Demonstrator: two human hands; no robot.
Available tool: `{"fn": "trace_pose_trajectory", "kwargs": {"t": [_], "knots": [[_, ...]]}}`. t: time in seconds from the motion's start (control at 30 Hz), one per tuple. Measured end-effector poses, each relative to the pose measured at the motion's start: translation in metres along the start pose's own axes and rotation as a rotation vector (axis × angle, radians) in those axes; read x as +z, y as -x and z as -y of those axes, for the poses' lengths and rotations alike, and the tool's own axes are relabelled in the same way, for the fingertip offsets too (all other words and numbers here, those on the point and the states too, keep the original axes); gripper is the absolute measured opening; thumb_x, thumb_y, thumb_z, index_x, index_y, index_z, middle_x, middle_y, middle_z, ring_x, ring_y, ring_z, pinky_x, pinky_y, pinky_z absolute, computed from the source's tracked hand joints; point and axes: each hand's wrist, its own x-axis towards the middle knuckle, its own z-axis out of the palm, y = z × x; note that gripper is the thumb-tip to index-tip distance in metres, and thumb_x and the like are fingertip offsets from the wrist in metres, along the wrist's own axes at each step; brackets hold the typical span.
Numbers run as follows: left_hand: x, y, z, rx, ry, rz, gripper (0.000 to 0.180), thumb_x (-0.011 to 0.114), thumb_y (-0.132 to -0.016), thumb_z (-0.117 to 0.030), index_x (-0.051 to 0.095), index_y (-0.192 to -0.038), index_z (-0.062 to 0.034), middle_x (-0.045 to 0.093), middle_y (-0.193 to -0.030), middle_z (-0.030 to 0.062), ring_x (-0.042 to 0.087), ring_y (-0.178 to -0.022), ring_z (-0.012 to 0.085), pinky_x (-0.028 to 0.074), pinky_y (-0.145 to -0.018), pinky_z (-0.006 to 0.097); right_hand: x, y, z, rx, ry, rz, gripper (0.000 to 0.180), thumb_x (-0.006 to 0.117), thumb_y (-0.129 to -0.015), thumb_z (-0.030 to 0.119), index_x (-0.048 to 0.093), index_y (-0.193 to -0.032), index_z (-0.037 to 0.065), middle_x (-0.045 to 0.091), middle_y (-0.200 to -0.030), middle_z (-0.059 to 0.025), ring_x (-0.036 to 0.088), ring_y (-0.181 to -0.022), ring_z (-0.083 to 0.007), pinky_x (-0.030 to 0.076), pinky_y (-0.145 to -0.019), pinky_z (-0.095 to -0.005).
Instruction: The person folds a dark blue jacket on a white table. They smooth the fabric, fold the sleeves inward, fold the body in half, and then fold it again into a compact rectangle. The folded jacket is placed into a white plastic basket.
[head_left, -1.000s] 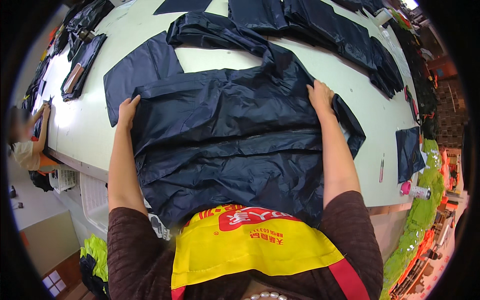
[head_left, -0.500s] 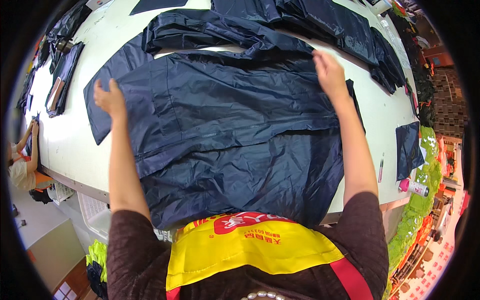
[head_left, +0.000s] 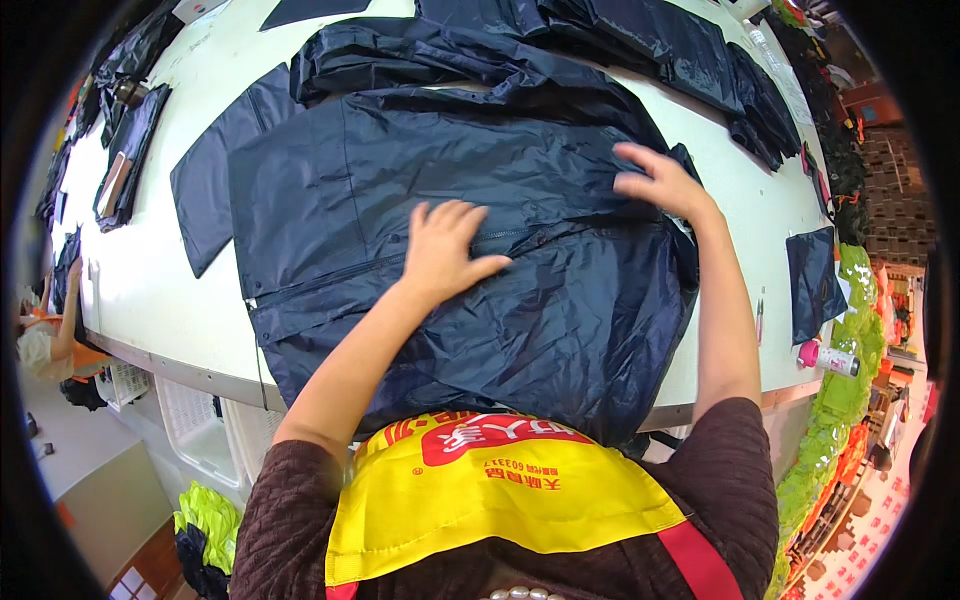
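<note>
A dark navy zipped jacket (head_left: pixel 480 330) of shiny, creased cloth lies spread before me, its zip running crosswise and its near edge hanging at my apron. Palm down on the cloth beside the zip rests my left hand (head_left: pixel 441 250), fingers spread. Over the jacket's right part is my right hand (head_left: pixel 662 184), slightly blurred, fingers apart with nothing in them; whether it touches the cloth I cannot tell. A sleeve (head_left: pixel 400 50) lies bunched along the far side. Another flat navy piece (head_left: pixel 215 160) sticks out from under the left end.
More dark folded garments (head_left: pixel 660 50) lie at the far right of the white table (head_left: pixel 130 290). A folded stack (head_left: pixel 132 150) is at the left. A pen (head_left: pixel 759 320), a navy pouch-like piece (head_left: pixel 815 285) and a pink-capped bottle (head_left: pixel 828 358) are at the right. Another person's arm (head_left: pixel 68 310) shows far left.
My left hand has moved right from the jacket's left end onto its middle. My right hand has come down and nearer from the far right edge. The jacket's left part lies flatter.
</note>
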Motion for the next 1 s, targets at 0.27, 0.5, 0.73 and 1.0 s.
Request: {"fn": "trace_pose_trajectory", "kwargs": {"t": [0.27, 0.5, 0.73, 1.0], "knots": [[0.038, -0.066, -0.030, -0.281, 0.343, 0.274, 0.028, 0.066, -0.078, -0.027, 0.069, -0.098, -0.0079, 0.068, -0.092, 0.0158, 0.064, -0.091, 0.0328, 0.049, -0.079, 0.042, -0.003, 0.022, -0.024, 0.223, 0.468, -0.017, 0.019, 0.064, -0.078, 0.010, 0.066, -0.096, 0.002, 0.065, -0.093, -0.0199, 0.063, -0.092, -0.0341, 0.049, -0.081, -0.0391], [0.038, -0.095, -0.036, -0.457, 0.253, 0.332, 0.023, 0.069, -0.076, -0.025, 0.072, -0.096, -0.0138, 0.068, -0.095, 0.0117, 0.064, -0.092, 0.0300, 0.050, -0.082, 0.039, 0.018, 0.015, -0.061, 0.215, 0.411, -0.087, 0.023, 0.064, -0.079, 0.008, 0.066, -0.101, 0.000, 0.065, -0.097, -0.0211, 0.063, -0.095, -0.0339, 0.048, -0.087, -0.0383], [0.045, -0.098, -0.036, -0.458, 0.196, 0.333, 0.018, 0.074, -0.071, -0.026, 0.073, -0.083, -0.0126, 0.069, -0.087, 0.0107, 0.065, -0.088, 0.0288, 0.051, -0.078, 0.038, 0.014, 0.012, -0.069, 0.158, 0.341, -0.115, 0.015, 0.068, -0.076, 0.010, 0.068, -0.090, 0.003, 0.066, -0.081, -0.0175, 0.066, -0.077, -0.0297, 0.052, -0.071, -0.0356], [0.060, -0.121, -0.005, -0.388, 0.074, 0.556, 0.029, 0.081, -0.062, -0.030, 0.072, -0.082, -0.0105, 0.069, -0.087, 0.0102, 0.065, -0.088, 0.0278, 0.050, -0.080, 0.037, -0.001, -0.013, -0.068, 0.506, 0.007, 0.055, 0.008, 0.072, -0.075, 0.004, 0.066, -0.081, 0.002, 0.061, -0.067, -0.0027, 0.055, -0.055, -0.0108, 0.048, -0.051, -0.0245]]}}
